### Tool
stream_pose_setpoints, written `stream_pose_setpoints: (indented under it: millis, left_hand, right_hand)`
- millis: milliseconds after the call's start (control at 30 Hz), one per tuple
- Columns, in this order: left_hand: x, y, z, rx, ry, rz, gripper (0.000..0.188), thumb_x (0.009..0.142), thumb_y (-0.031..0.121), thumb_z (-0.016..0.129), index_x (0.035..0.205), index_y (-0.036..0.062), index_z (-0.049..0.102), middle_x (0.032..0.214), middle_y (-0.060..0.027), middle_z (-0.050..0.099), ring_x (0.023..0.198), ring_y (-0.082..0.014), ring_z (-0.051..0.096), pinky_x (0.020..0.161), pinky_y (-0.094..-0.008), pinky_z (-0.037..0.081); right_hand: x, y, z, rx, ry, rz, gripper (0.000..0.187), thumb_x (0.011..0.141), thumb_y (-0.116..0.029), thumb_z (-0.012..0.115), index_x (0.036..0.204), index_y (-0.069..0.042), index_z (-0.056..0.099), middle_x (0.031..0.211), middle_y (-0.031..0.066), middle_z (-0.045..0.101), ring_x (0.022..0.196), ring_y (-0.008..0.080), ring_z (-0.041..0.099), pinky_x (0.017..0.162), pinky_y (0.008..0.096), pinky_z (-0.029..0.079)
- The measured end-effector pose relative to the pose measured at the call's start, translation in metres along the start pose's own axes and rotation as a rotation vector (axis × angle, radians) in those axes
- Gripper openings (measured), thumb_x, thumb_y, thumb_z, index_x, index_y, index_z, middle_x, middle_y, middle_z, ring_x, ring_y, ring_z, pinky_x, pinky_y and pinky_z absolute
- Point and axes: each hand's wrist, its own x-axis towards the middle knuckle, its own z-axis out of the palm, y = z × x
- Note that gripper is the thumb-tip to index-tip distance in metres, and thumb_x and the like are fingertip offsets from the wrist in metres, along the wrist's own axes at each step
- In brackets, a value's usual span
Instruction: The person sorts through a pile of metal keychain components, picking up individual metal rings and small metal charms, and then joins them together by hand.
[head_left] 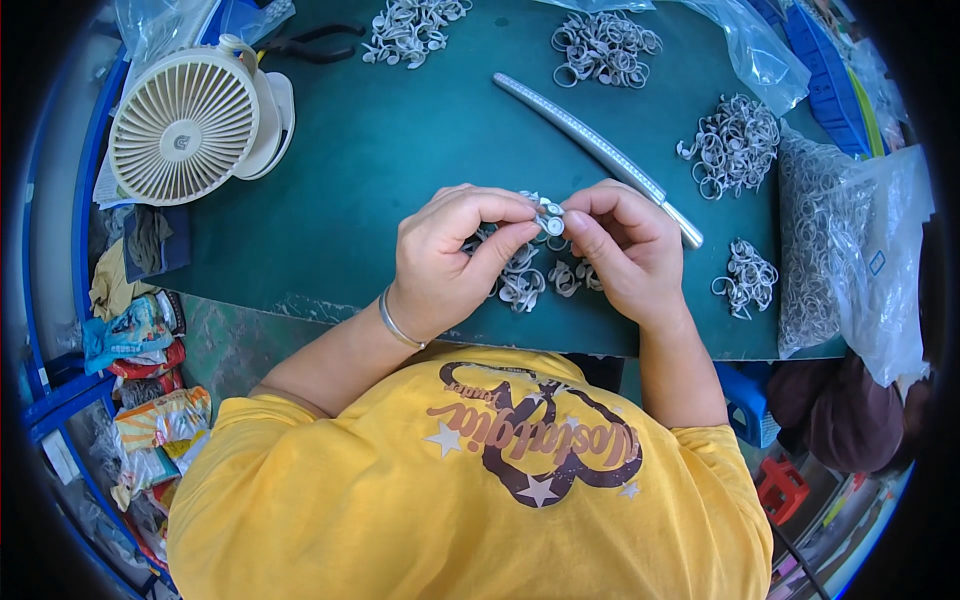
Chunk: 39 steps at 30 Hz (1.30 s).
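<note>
Between my two hands, above the near part of the green table (350, 190), is a small silvery metal ring with a round, flat head (554, 224). My left hand (447, 252) pinches it from the left with thumb and index finger. My right hand (632, 250) pinches at its right side, also with thumb and fingertips. Directly beneath the hands lies a loose pile of similar rings (522, 285), partly hidden by fingers. A tapered metal ring mandrel (590, 145) rests diagonally beyond my right hand, its smooth handle end close to that wrist.
Ring heaps lie at the back (605, 50) and right (735, 145), with a smaller heap (748, 278) nearer. A clear bag of rings (815, 250) stands at the right edge. A cream fan (185, 125) and dark-handled pliers (315, 45) are at the far left.
</note>
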Motion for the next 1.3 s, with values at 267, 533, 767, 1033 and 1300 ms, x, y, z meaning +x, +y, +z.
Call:
stream_pose_setpoints:
  millis: [267,533,767,1033,1300]
  left_hand:
    - [0.0,0.004,-0.002,-0.072,0.021,-0.051,0.013,0.079,-0.007,0.069,0.091,-0.0026,0.066,0.092,-0.0116,0.066,0.084,-0.0174,0.064,0.073,-0.0261,0.051]
    - [0.0,0.006,-0.001,-0.07,0.086,-0.021,0.013,0.078,-0.009,0.069,0.089,-0.0028,0.066,0.093,-0.0124,0.067,0.085,-0.0177,0.064,0.073,-0.0258,0.052]
    - [0.001,0.006,0.002,0.036,0.128,0.149,0.019,0.071,-0.009,0.072,0.086,0.0024,0.068,0.088,-0.0111,0.069,0.079,-0.0228,0.067,0.067,-0.0282,0.054]
    - [0.001,0.008,0.002,0.048,0.157,0.157,0.02,0.071,-0.012,0.069,0.085,0.0022,0.066,0.091,-0.011,0.068,0.081,-0.0232,0.067,0.069,-0.0285,0.054]
    - [0.0,0.006,-0.008,-0.032,0.194,0.093,0.017,0.076,-0.014,0.062,0.086,0.0,0.063,0.094,-0.0123,0.066,0.086,-0.0202,0.064,0.075,-0.0268,0.05]
  right_hand:
    - [0.004,-0.001,0.0,-0.167,0.007,-0.277,0.009,0.081,0.002,0.067,0.09,0.0,0.066,0.083,0.0089,0.066,0.072,0.0163,0.063,0.062,0.0244,0.049]
    - [-0.002,0.003,0.009,0.157,0.091,-0.161,0.015,0.085,0.004,0.063,0.099,0.001,0.06,0.083,0.0084,0.066,0.077,0.0139,0.064,0.066,0.0225,0.052]
    - [0.002,-0.002,-0.001,0.565,-0.126,0.31,0.023,0.099,-0.022,0.049,0.102,0.0,0.058,0.071,0.0078,0.064,0.054,0.0106,0.059,0.048,0.021,0.048]
    - [0.003,-0.001,0.003,0.474,-0.071,0.232,0.014,0.086,0.0,0.065,0.099,0.002,0.058,0.088,0.0094,0.067,0.075,0.0127,0.066,0.061,0.0226,0.054]
    - [0.029,-0.018,-0.032,-0.627,0.193,-0.14,0.015,0.073,0.004,0.067,0.086,-0.002,0.071,0.082,0.0117,0.068,0.073,0.0214,0.067,0.065,0.0285,0.053]
